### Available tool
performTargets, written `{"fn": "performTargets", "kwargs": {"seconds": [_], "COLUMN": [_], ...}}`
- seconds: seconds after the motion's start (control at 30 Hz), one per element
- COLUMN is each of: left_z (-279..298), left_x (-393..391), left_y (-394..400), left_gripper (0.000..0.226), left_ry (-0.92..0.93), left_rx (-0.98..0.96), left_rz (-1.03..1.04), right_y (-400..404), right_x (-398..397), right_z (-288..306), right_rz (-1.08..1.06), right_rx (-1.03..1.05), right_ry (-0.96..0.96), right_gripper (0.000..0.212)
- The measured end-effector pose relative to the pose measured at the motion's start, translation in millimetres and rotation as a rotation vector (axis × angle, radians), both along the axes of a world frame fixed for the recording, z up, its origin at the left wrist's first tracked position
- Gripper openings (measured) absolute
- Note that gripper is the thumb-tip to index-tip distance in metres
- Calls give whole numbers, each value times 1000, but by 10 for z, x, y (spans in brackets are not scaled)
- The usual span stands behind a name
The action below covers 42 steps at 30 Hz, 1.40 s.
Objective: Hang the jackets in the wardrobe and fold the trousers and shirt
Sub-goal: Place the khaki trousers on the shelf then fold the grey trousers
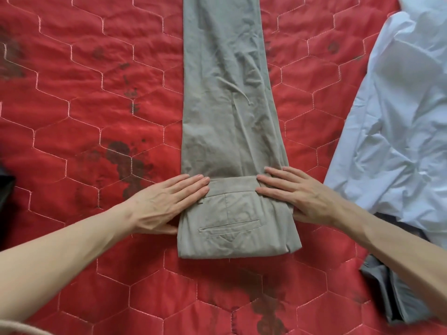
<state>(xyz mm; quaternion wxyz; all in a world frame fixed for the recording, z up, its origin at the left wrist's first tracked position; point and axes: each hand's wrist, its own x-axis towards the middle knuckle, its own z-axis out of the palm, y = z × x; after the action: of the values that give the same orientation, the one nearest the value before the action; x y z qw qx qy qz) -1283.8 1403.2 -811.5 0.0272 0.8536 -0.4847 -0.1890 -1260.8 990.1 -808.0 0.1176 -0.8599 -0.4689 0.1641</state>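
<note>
Trousers [227, 112] of khaki cloth lie flat on a red quilt [84, 97] stitched in hexagons and marked with dark stains. The legs are laid one on the other and run straight away from the person, out past the far edge of the view. The waist end has been turned over onto the legs, so a folded block sits at the near end, with a slit back pocket facing up.

On the left side of that folded block, the left hand [164, 204] lies palm down, fingers straight and close together, their tips resting on the waistband at the top corner of the fold. The thumb lies along the quilt at the block's left edge.

On the right side of the block, the right hand [297, 197] also lies flat, fingers straight and slightly spread. Its fingertips press on the waistband's right corner and on the leg cloth just beyond it.

To the right of the trousers, apart from them, a crumpled pale blue shirt [396, 131] lies on the quilt. A grey garment [379, 291] shows under the shirt's near edge and beneath the right forearm. To the left of the trousers, at the view's edge, a dark object is too cut off to identify.
</note>
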Motion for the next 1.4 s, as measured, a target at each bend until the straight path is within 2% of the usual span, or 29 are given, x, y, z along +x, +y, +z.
{"fn": "performTargets", "kwargs": {"seconds": [0.1, 0.23, 0.3, 0.33, 0.4, 0.43, 0.47, 0.53, 0.6, 0.63, 0.7, 0.77, 0.83, 0.9, 0.97, 1.03, 1.07, 1.13, 1.2, 1.27, 1.33, 1.4], "left_z": [13, 108, -118, -183, -244, -185, -67, 194, 223, 200, 178, 166, 115, 74, 79, 95, 110, 176, 218, 136, -43, -195], "left_x": [-265, -688, -963, -1110, -1160, -1158, -1124, -1005, -823, -751, -601, -515, -440, -421, -439, -467, -489, -512, -458, -363, -249, -161], "left_y": [-46, -111, -60, 27, -14, -85, -185, -324, -427, -475, -553, -622, -664, -696, -749, -830, -879, -1008, -1121, -1181, -1155, -1059], "left_gripper": [105, 89, 71, 58, 42, 42, 46, 47, 32, 26, 32, 50, 50, 42, 41, 34, 30, 45, 58, 59, 62, 67], "left_ry": [76, 261, 326, 366, 439, 439, 512, 639, 674, 703, 721, 681, 608, 518, 435, 362, 276, 34, -187, -268, -254, -216], "left_rx": [-51, -209, -240, -248, -176, -247, -375, -567, -662, -652, -684, -702, -614, -512, -492, -449, -413, -428, -480, -404, -287, -196], "left_rz": [20, 85, 260, 283, 532, 655, 828, 1042, 1205, 1273, 1368, 1407, 1455, 1464, 1471, 1504, 1532, 1537, 1366, 1011, 762, 718], "right_y": [-59, -120, -143, -118, -102, -83, -50, 68, 201, 261, 389, 458, 490, 516, 555, 588, 606, 697, 884, 1047, 1033, 820], "right_x": [-235, -653, -867, -939, -1029, -1060, -1055, -1027, -986, -960, -861, -744, -645, -624, -630, -611, -584, -502, -386, -281, -212, -145], "right_z": [80, 176, 161, 193, 179, 177, 194, 177, 139, 101, 68, 14, -77, -128, -88, 5, 58, 190, 261, 151, -54, -226], "right_rz": [-27, -216, -415, -541, -715, -771, -824, -840, -947, -1037, -1171, -1272, -1352, -1386, -1432, -1431, -1348, -1043, -741, -619, -698, -858], "right_rx": [53, 165, 235, 279, 351, 346, 339, 344, 355, 387, 452, 462, 407, 361, 347, 323, 351, 398, 384, 294, 209, 170], "right_ry": [41, 265, 371, 475, 645, 665, 655, 473, 380, 368, 305, 252, 197, 146, 158, 48, -58, -213, -182, -161, -151, -70], "right_gripper": [57, 49, 49, 53, 70, 79, 80, 46, 38, 31, 18, 17, 17, 20, 19, 19, 30, 43, 48, 49, 55, 64]}}
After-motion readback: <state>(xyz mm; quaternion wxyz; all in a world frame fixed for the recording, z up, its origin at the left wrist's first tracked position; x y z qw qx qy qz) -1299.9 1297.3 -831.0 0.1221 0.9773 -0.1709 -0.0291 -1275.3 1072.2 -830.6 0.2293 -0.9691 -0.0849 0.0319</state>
